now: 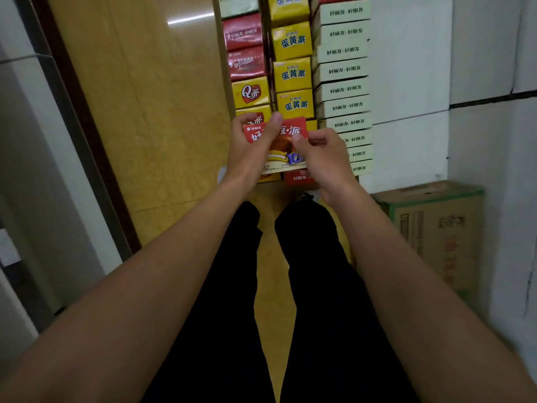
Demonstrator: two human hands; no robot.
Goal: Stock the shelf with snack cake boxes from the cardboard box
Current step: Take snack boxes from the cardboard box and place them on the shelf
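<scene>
Between both hands, red box face-up.

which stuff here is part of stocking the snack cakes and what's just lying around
Part of the job:
red snack cake box, held by left hand and right hand
stocked yellow boxes
cardboard box

Just there:
brown door frame
white wall

Yellow tiled floor underfoot, catching a streak of light. Dark brown door frame along its left edge. White wall at right. Black trousers below.
</scene>
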